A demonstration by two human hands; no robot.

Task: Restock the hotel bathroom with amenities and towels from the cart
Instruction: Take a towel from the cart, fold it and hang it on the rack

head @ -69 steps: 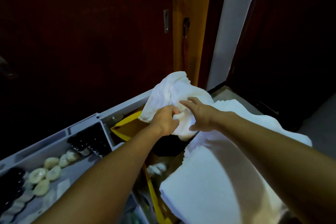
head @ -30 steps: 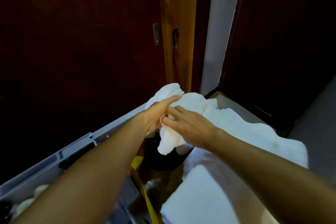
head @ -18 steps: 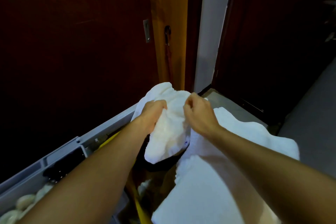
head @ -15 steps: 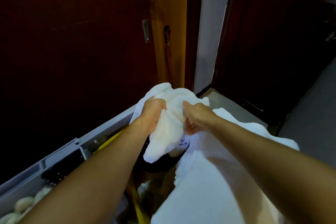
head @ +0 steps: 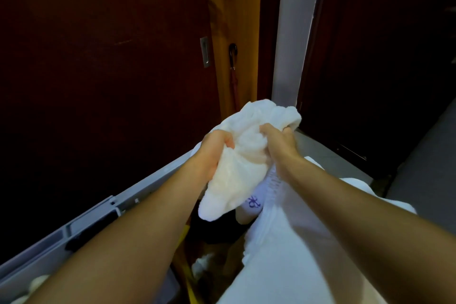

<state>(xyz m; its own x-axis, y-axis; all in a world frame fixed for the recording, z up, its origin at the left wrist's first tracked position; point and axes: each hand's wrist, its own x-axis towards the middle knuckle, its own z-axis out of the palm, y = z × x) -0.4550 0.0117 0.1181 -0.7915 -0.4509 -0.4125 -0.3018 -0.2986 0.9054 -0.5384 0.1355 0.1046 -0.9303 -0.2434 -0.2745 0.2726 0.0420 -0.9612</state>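
Note:
A small white towel (head: pixel 243 163) is bunched up above the grey housekeeping cart (head: pixel 138 201). My left hand (head: pixel 212 150) grips its left side with curled fingers. My right hand (head: pixel 278 145) grips its right side, fingers dug into the cloth. A corner with a blue mark (head: pixel 254 202) hangs down below the hands. Under my right forearm lies a stack of larger white towels (head: pixel 291 254) on the cart.
A dark wooden door (head: pixel 98 69) with a metal latch plate (head: pixel 204 52) stands ahead on the left. An umbrella (head: pixel 233 76) hangs by the yellow wall. A second dark door (head: pixel 370 69) is to the right. Pale round amenities (head: pixel 37 282) show at the cart's lower left.
Both hands have gathered the small towel tighter and lifted it slightly. My right hand moved from the towel's front to its right side. The view shifted a little.

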